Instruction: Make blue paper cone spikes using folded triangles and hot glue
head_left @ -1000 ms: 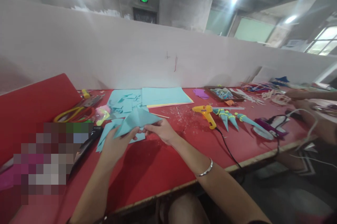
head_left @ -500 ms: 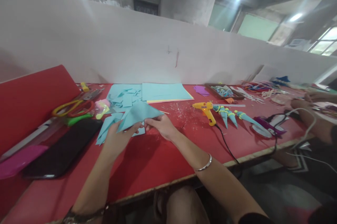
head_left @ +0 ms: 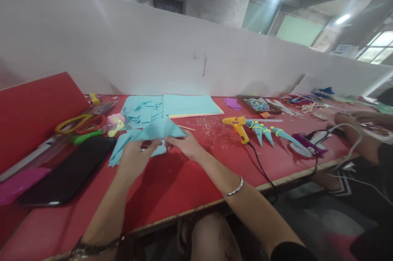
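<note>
Between my two hands is a light blue sheet of paper (head_left: 162,127), bent and raised above the table. My left hand (head_left: 138,155) is closed on its left side, thumb toward the middle of the near edge. My right hand (head_left: 184,145) pinches the same sheet at its near right edge. The fingers under the paper are hidden. Just beneath and to the left lie more blue paper pieces (head_left: 118,152). A yellow glue gun (head_left: 239,126) rests to the right, beside several blue paper cones (head_left: 258,132) with yellow trim.
Scissors (head_left: 72,124) and a black phone (head_left: 70,173) lie on the left. Larger blue sheets (head_left: 193,105) and cut scraps are at the back. A brown tray (head_left: 278,110) holds small pieces. At far right another person's arm (head_left: 356,134) reaches over the red table (head_left: 172,191).
The raised blue paper has been lowered and looks flatter and wider, with a crease in the middle. My right thumb now presses on its near edge. The view has shifted slightly.
</note>
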{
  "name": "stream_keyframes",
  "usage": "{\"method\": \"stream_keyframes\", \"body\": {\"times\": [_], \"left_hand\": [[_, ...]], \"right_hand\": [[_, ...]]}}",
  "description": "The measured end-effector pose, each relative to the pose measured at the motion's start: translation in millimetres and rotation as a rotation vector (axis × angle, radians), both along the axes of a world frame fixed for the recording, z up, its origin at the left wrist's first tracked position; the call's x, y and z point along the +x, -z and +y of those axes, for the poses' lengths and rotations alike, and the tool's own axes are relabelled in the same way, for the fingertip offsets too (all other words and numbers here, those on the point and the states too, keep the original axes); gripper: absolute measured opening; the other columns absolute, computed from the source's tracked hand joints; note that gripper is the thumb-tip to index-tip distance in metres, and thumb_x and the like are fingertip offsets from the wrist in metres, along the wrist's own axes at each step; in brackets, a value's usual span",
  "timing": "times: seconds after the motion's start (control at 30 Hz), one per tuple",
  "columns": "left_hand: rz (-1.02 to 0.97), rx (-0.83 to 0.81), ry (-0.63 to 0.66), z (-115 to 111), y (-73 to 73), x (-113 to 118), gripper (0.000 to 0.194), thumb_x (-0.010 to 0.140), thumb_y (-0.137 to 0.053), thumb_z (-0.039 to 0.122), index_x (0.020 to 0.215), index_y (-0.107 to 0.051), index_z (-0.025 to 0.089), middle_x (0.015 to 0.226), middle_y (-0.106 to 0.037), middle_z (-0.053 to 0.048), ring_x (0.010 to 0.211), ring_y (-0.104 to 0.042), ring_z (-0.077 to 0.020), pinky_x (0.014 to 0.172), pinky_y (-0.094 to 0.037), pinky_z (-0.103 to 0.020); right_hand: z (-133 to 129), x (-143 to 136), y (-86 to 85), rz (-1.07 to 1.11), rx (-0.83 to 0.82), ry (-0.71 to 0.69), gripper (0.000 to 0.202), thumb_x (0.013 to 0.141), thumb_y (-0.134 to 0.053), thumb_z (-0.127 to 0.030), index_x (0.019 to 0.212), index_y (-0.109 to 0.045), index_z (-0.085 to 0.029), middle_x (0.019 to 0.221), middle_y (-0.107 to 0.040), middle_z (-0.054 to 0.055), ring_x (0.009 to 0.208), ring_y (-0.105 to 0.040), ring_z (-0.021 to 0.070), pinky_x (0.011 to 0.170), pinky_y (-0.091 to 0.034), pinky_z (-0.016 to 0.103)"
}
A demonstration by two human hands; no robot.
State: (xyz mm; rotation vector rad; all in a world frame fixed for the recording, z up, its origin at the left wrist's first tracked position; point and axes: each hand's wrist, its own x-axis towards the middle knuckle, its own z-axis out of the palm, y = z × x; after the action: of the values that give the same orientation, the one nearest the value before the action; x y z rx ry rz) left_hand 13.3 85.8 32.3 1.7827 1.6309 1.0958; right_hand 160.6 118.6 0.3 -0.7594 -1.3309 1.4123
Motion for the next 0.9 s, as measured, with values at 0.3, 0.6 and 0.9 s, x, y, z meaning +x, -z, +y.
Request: {"method": "stream_keyframes", "body": {"times": [0.3, 0.6, 0.9], "left_hand": [[0.156, 0.07, 0.019, 2.0, 3.0, -1.7, 0.039, 0.064, -0.05, 0.055, 0.067, -0.064, 0.018, 0.071, -0.07, -0.008, 0.067, -0.062, -0.0233, 0.067, -0.045, -0.032], [0.084, 0.151, 0.052, -0.2, 6.7, -0.8, 0.029, 0.069, -0.045, 0.047, 0.057, -0.054, 0.022, 0.059, -0.062, -0.002, 0.059, -0.055, -0.017, 0.059, -0.041, -0.028], [-0.015, 0.16, 0.167, -2.7, 6.4, 3.2, 0.023, 0.072, -0.048, 0.041, 0.071, -0.055, 0.019, 0.075, -0.061, -0.004, 0.069, -0.057, -0.0163, 0.064, -0.046, -0.027]], "right_hand": [[-1.9, 8.9, -6.2, -0.238, 0.171, -0.005, 0.037, 0.061, -0.069, -0.051, 0.057, -0.056, -0.016, 0.054, -0.055, -0.003, 0.056, -0.051, 0.0086, 0.062, -0.043, 0.023], [-2.7, 8.9, -4.2, -0.224, 0.181, -0.08, 0.036, 0.064, -0.067, -0.051, 0.065, -0.057, -0.016, 0.059, -0.056, -0.001, 0.058, -0.051, 0.0099, 0.062, -0.042, 0.024], [-5.6, 8.3, -8.2, -0.38, 0.196, -0.035, 0.016, 0.068, -0.058, -0.027, 0.058, -0.053, -0.016, 0.057, -0.055, -0.002, 0.057, -0.049, 0.0091, 0.059, -0.038, 0.022]]}}
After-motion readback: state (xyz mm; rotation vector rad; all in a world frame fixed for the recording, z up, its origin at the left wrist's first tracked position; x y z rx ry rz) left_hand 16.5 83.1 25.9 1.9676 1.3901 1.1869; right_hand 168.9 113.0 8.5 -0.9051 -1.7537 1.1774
